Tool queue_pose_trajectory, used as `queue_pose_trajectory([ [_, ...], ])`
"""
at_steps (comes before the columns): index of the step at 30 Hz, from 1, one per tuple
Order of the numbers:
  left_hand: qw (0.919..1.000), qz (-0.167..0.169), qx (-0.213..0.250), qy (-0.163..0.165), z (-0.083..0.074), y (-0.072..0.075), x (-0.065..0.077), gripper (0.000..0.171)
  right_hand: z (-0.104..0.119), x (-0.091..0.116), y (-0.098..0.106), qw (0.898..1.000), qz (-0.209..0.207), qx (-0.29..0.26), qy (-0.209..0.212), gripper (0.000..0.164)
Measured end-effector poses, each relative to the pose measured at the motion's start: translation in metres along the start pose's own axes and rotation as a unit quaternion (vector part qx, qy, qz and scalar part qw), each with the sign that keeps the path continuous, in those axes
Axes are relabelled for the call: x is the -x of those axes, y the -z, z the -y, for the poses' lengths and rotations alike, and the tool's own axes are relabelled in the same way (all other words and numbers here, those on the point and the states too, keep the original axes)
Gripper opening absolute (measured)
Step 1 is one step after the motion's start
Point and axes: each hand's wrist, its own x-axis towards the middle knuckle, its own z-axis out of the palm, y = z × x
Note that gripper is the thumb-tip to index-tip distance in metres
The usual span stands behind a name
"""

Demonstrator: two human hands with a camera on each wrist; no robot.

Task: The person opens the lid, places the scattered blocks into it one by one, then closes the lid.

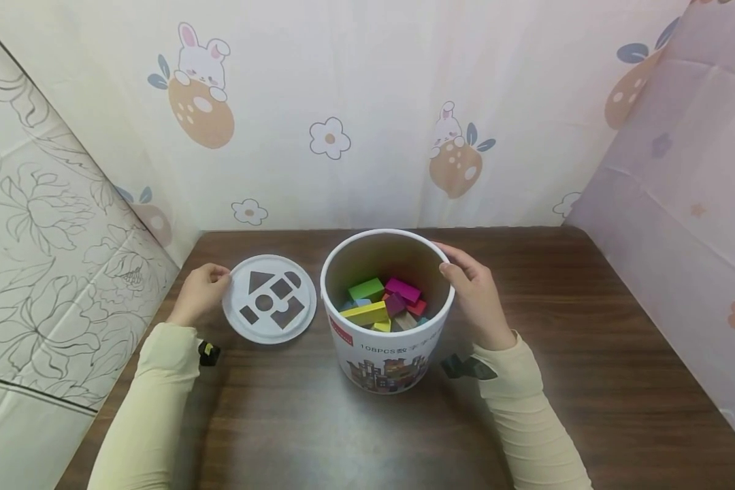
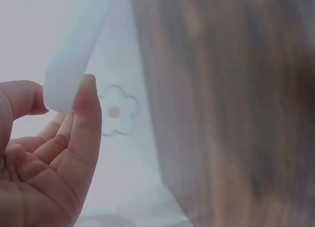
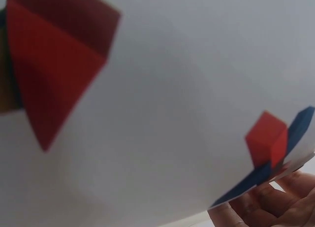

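Observation:
My left hand [image 1: 197, 292] pinches the left edge of a round white lid [image 1: 239, 292] between thumb and fingers. Several shaped holes pierce this lid: a triangle, a circle and squares among them. In the left wrist view, thumb and forefinger meet on the lid's pale edge [image 2: 71, 84]. To the right stands an upright white bucket [image 1: 429, 337], uncovered. Inside lie coloured building blocks, including a yellow block [image 1: 365, 314], a green block [image 1: 366, 290] and a magenta block [image 1: 403, 290]. My right hand [image 1: 474, 292] grips the bucket's right rim, thumb on top and fingers around its far outer side.
A dark brown wooden table [image 1: 563, 381] carries the bucket. Behind it hangs a pale curtain [image 1: 380, 88] printed with rabbits and flowers. A panel with line-drawn flowers [image 1: 55, 204] borders the left side. Black wrist straps [image 1: 208, 352] show at the cuffs.

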Motion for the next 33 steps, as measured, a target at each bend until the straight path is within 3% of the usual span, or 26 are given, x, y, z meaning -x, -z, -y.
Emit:
queue_pose_trajectory([
  [10, 0.9950, -0.018, 0.097, -0.016, -0.039, 0.007, 0.014, 0.042, 0.002, -0.001, 0.000, 1.000, -0.001, -0.006, -0.011, 0.041],
  [16, 0.9877, -0.036, 0.145, -0.046, -0.068, 0.010, 0.027, 0.042, 0.002, 0.000, -0.001, 1.000, -0.002, -0.004, -0.012, 0.041],
  [23, 0.9695, -0.042, 0.213, -0.113, -0.099, 0.009, 0.045, 0.031, 0.002, 0.001, -0.001, 1.000, -0.002, -0.009, -0.013, 0.041],
  [29, 0.9540, -0.038, 0.238, -0.178, -0.120, 0.005, 0.061, 0.023, 0.001, 0.001, -0.001, 1.000, -0.003, -0.011, -0.015, 0.041],
  [33, 0.9357, -0.051, 0.257, -0.236, -0.131, -0.001, 0.070, 0.020, 0.001, 0.001, -0.001, 1.000, -0.005, -0.008, -0.013, 0.041],
])
